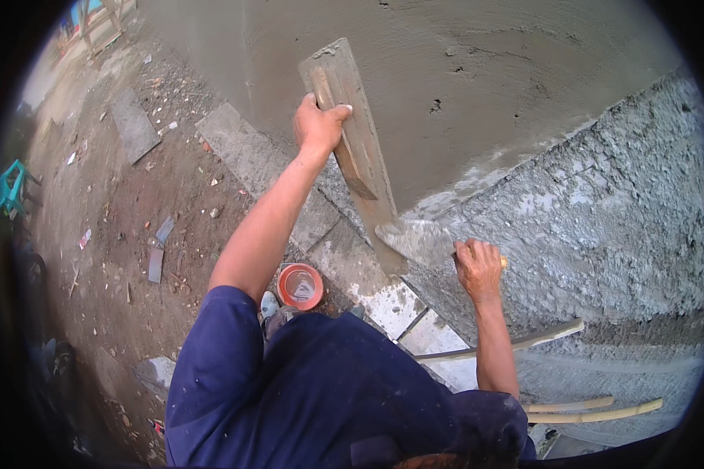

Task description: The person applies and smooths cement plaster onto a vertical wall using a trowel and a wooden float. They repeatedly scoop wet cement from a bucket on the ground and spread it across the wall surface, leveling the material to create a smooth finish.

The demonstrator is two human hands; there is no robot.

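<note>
My left hand (pixel 319 125) is closed round the handle of a long wooden plastering float (pixel 371 160), held at a slant with its far end up by the wall. In my right hand (pixel 479 270) is a pointed trowel (pixel 418 241), its yellowish handle end showing beyond my fist. The trowel's blade lies against or just over the near end of the float; whether they touch I cannot tell. Beyond both tools is a wall of smooth grey plaster (pixel 477 86). To the right of it a rough, lumpy grey mortar surface (pixel 587 227) begins along a slanting edge.
An orange bucket (pixel 299 286) with liquid in it stands by my shoe (pixel 269 305). Pale slabs (pixel 387 305) run along the wall's foot. Wooden strips (pixel 516 344) lie at the lower right. Dirt ground with loose tiles (pixel 134 125) and a teal plastic chair (pixel 12 187) are at left.
</note>
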